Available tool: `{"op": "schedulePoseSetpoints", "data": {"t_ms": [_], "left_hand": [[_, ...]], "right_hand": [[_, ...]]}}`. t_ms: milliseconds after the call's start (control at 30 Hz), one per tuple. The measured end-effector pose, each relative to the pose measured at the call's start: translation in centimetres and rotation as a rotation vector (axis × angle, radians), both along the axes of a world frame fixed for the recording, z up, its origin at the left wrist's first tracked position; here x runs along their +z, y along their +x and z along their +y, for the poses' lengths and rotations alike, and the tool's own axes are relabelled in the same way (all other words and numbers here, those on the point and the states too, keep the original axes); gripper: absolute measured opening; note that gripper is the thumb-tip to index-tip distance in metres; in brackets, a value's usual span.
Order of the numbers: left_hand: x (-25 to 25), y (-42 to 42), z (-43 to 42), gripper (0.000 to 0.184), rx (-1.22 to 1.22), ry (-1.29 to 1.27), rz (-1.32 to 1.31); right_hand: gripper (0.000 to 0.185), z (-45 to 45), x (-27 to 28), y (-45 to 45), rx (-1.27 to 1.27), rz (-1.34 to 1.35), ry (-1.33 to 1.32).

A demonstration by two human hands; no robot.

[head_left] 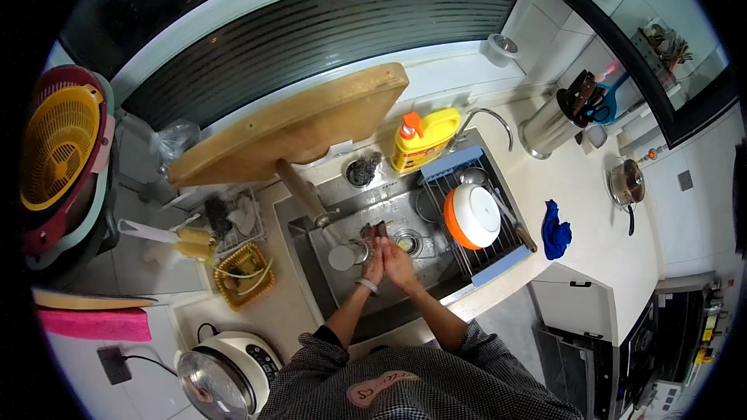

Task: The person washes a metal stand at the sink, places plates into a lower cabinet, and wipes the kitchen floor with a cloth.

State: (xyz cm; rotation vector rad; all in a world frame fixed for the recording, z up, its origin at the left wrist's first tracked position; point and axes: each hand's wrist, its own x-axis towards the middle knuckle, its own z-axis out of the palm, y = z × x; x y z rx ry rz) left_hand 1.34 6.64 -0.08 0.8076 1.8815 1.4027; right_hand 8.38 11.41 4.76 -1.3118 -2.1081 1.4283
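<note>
Within the sink (428, 268), I position the left hand (373, 261) and right hand (398, 266) palm-to-palm, fingers together near a dark item (380, 229), grip indeterminate; handling is underway, bowls (476, 211) occupy the sink's right-side rack (501, 266), remaining work unverifiable.

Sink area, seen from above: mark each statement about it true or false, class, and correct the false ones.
1. The left hand and right hand are together over the sink. True.
2. The blue cloth hangs over the faucet. False: it lies on the counter.
3. A white bowl is on the rack. True.
4. The yellow bottle has a green top. False: its top is orange.
5. The wooden board stands behind the sink. True.
</note>
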Motion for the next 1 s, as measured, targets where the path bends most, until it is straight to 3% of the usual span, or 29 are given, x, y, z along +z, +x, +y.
{"op": "schedulePoseSetpoints", "data": {"t_ms": [33, 133, 167, 200, 267, 333, 400, 467, 567, 600, 667, 700, 767, 833, 900, 967, 1000], "left_hand": [[0.6, -0.1, -0.6, 0.057, 0.027, 0.021, -0.19], [2.3, -1.2, -1.9, 0.055, 0.102, 0.085, -0.74], [0.9, -0.9, -2.7, 0.055, 0.171, 0.15, -0.834], [-0.6, -1.0, -2.7, 0.055, 0.165, 0.145, -0.831], [-4.1, -1.4, -2.6, 0.05, 0.188, 0.166, -0.847], [-6.7, -1.8, -2.7, 0.045, 0.218, 0.19, -0.865], [-7.1, -2.7, -3.4, 0.043, 0.232, 0.205, -0.869], [-6.7, -4.9, -4.0, 0.054, 0.099, 0.113, -0.687], [-6.1, -4.9, -4.2, 0.051, 0.083, 0.159, -0.729], [-6.0, -4.5, -4.0, 0.05, 0.076, 0.184, -0.756], [-5.9, -4.0, -4.5, 0.047, 0.065, 0.223, -0.805], [-7.2, -4.4, -5.1, 0.047, 0.064, 0.215, -0.806], [-12.7, -6.0, -5.7, 0.051, 0.035, 0.248, -0.825], [-13.3, -6.2, -5.2, 0.053, 0.015, 0.271, -0.835], [-11.7, -6.2, -4.9, 0.043, -0.017, 0.222, -0.48], [-8.1, -5.8, -4.7, 0.039, -0.04, 0.187, -0.305], [-4.8, -5.6, -3.8, 0.036, -0.049, -0.059, 0.116]], "right_hand": [[0.059, -0.2, 4.1, -0.2, 0.115, -0.128, -0.145], [0.06, -2.1, -1.6, -1.1, 0.136, -0.032, 0.009], [0.055, -2.6, -3.3, -1.3, 0.196, 0.098, -0.093], [0.055, -3.2, -4.2, -1.9, 0.189, 0.101, -0.095], [0.051, -4.3, -5.6, -3.3, -0.002, 0.416, 0.074], [0.05, -4.1, -10.3, -5.1, 0.03, 0.396, 0.204], [0.05, -4.1, -11.6, -5.4, 0.063, 0.381, 0.338], [0.049, -4.6, -10.1, -4.5, 0.17, 0.4, 0.043], [0.048, -5.6, -8.2, -2.2, 0.329, 0.397, -0.41], [0.048, -5.0, -7.8, -2.0, 0.325, 0.394, -0.407], [0.045, -3.7, -6.9, -2.4, 0.447, 0.095, -0.298], [0.043, -4.4, -5.8, -3.1, 0.178, 0.221, 0.359], [0.044, -4.0, -5.8, -2.9, 0.224, 0.223, 0.285], [0.045, -2.9, -4.7, -2.5, 0.321, 0.164, 0.232], [0.05, -2.1, -2.4, -1.9, 0.486, -0.084, 0.267], [0.054, -2.1, -0.6, -1.1, 0.594, -0.274, 0.278], [0.055, -1.8, 0.3, -0.8, 0.599, -0.394, 0.605]]}}
